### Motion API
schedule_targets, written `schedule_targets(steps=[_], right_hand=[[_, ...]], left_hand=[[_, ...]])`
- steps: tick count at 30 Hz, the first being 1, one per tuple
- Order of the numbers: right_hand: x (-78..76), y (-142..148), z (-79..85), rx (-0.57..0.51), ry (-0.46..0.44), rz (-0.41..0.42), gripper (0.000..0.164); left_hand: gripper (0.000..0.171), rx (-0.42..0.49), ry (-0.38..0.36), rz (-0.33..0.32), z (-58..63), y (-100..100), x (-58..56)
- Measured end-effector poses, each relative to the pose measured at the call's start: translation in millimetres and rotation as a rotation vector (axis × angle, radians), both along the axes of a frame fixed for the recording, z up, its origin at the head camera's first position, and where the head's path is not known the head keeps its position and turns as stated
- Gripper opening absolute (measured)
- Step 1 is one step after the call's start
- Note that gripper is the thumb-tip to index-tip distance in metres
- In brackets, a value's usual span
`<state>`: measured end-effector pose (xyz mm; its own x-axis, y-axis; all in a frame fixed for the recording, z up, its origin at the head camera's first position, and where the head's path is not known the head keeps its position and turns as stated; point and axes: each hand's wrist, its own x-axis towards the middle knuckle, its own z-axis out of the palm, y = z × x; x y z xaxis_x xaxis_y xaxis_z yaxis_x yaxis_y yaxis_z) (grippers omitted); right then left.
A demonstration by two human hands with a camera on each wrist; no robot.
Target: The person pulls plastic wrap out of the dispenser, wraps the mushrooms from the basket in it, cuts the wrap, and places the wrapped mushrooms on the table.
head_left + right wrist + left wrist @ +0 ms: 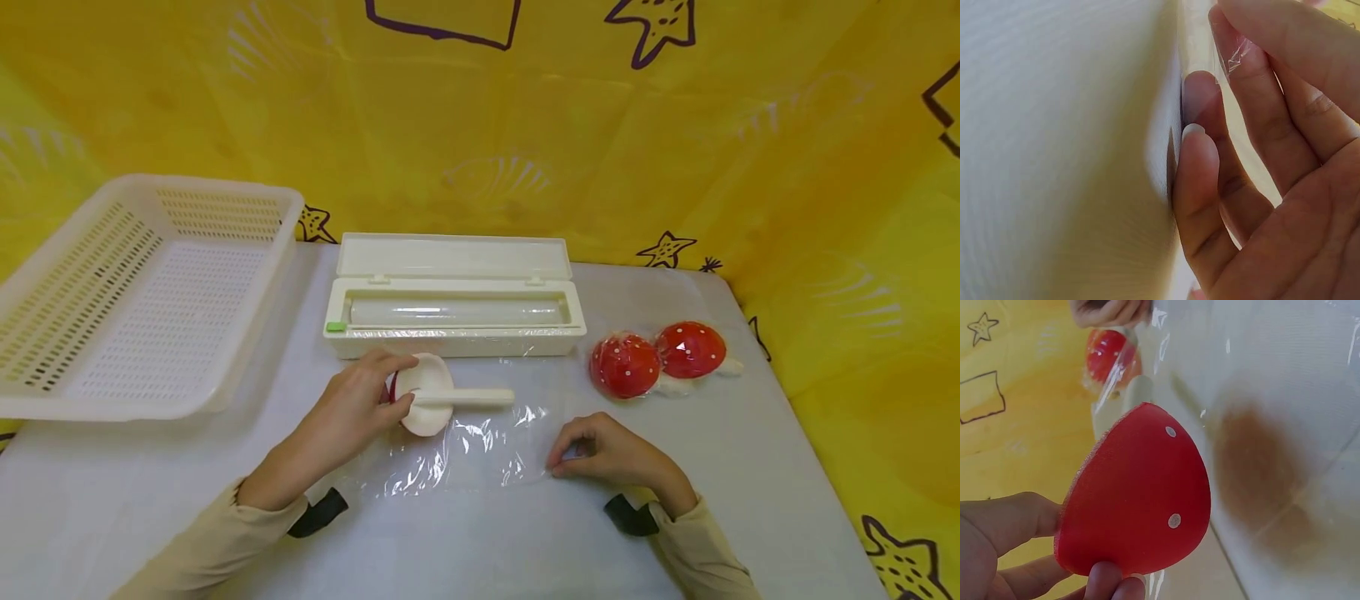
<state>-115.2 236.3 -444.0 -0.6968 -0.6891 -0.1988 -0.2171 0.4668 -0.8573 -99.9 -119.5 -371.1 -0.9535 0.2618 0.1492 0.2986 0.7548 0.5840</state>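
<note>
My left hand [360, 400] grips a toy mushroom [471, 397] by the edge of its cap, with the pale underside up and the stem pointing right. In the left wrist view the mushroom's red cap [1141, 494] shows white dots and hangs above its shadow. Clear plastic wrap [480, 454] stretches beneath it, coming from a white wrap dispenser [457, 343]. At the near right corner of the sheet, my right hand [611, 454] pinches the film's edge, and the right wrist view shows film [1235, 59] between its fingers.
Inside the dispenser, whose lid [453, 254] stands open, lies a roll [453, 312]. Two red-capped mushrooms, one nearer [626, 365] and one farther right [692, 350], lie in shiny film. A white plastic basket [217, 188] stands at left. Yellow patterned cloth [480, 125] closes off the back and right.
</note>
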Motion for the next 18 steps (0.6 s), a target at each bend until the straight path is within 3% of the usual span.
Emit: schedule_targets(steps=[10, 18], right_hand=[[0.1, 0, 2.9, 0.018, -0.003, -0.008, 0.008], [-0.6, 0, 2.6, 0.015, -0.002, -0.01, 0.007]], left_hand=[[0.044, -0.025, -0.01, -0.022, -17.7, -3, -0.9], [0.054, 0.071, -0.111, -0.019, -14.4, -16, 9.5]])
